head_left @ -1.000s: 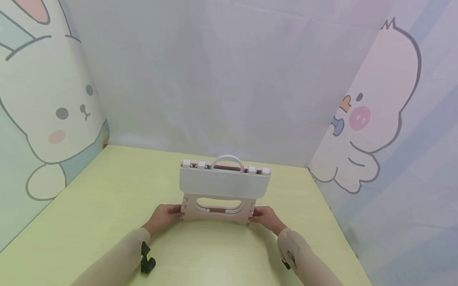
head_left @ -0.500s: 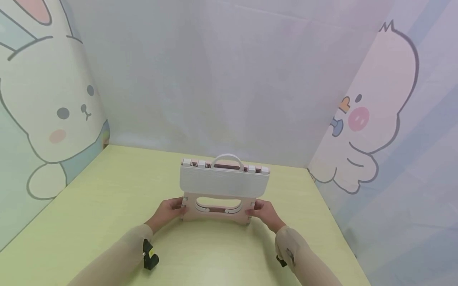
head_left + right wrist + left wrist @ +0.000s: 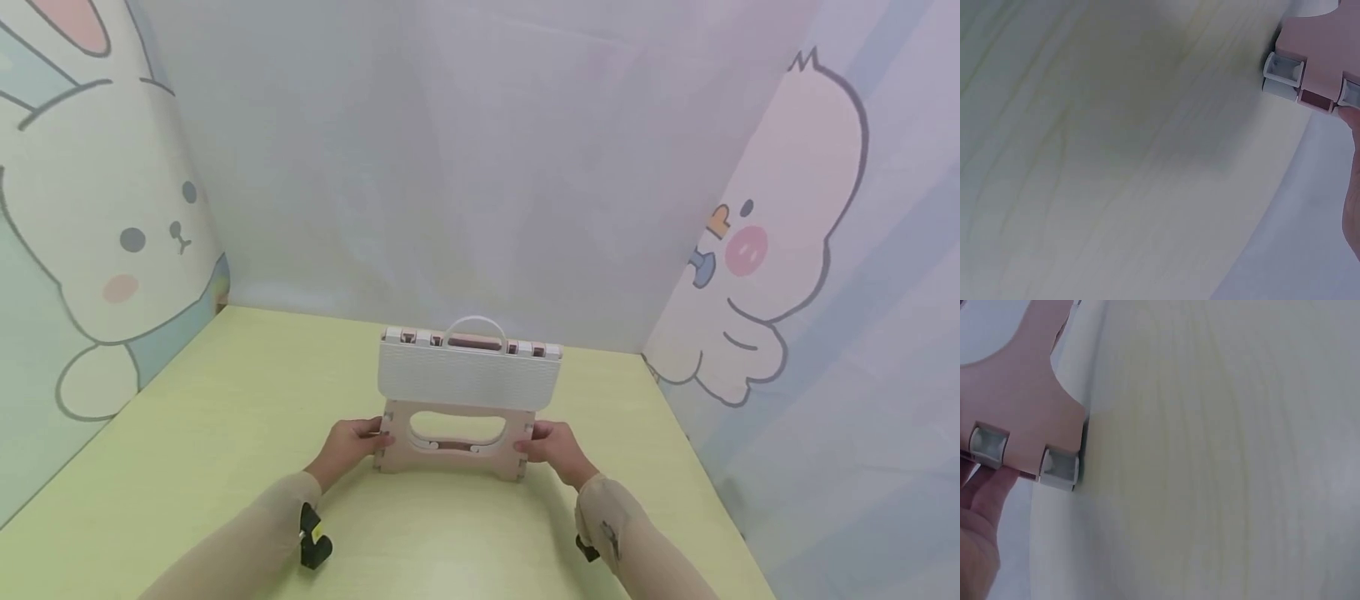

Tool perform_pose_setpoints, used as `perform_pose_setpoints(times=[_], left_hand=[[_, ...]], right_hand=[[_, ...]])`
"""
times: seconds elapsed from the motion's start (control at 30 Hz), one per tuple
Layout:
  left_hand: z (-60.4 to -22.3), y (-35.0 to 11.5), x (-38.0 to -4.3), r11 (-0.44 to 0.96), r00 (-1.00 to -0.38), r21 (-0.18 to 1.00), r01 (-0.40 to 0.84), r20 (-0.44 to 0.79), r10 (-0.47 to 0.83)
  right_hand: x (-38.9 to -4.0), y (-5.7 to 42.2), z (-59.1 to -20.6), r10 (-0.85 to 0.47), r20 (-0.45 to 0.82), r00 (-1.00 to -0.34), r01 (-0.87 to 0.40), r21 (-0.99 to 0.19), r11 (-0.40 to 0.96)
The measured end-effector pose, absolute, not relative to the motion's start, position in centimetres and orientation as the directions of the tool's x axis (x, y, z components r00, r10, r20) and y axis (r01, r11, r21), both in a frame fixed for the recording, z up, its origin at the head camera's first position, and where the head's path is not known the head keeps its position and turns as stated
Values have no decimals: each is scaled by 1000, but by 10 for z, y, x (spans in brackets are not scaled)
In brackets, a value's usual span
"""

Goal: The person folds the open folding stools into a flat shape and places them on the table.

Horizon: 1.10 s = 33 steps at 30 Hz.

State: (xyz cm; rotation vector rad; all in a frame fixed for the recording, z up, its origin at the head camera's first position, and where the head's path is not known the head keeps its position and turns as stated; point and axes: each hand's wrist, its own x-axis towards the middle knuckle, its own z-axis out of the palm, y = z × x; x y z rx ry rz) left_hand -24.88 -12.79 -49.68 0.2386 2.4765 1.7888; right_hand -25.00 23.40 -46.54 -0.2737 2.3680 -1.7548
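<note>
A pink and white folding stool (image 3: 468, 379) stands on edge on the table in the head view, its white panel uppermost and a thin carry handle (image 3: 477, 318) above. Below the white panel is a pink leg panel (image 3: 453, 462) with an oval opening. My left hand (image 3: 347, 450) pinches the left edge of that panel, thumb in front. At the opposite edge, my right hand (image 3: 557, 450) grips it the same way. Both wrist views catch a lower corner of the pink panel near the tabletop; fingers behind it are partly hidden.
The pale yellow table (image 3: 285, 375) runs back to a grey-white cloth wall (image 3: 420, 183). Printed side walls show a rabbit (image 3: 97, 217) on the left and a chick (image 3: 787, 225) on the right. A black strap piece (image 3: 315, 537) sits at the left sleeve.
Both hands have moved slightly up the panel's edges, and the thumbs have come onto its front face. The stool's lower edge has shifted a little nearer; its top has risen slightly in view.
</note>
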Motion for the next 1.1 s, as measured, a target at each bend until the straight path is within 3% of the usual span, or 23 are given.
perform_pose_setpoints(times=[0.47,1.1], left_hand=[[-495,-126,-250,359,-981,926,118,52,189],[-495,-127,-249,374,-982,921,105,38,184]], right_hand=[[-252,232,-459,-245,-142,-959,59,-947,317],[-253,232,-454,-285,-163,-945,71,-948,309]])
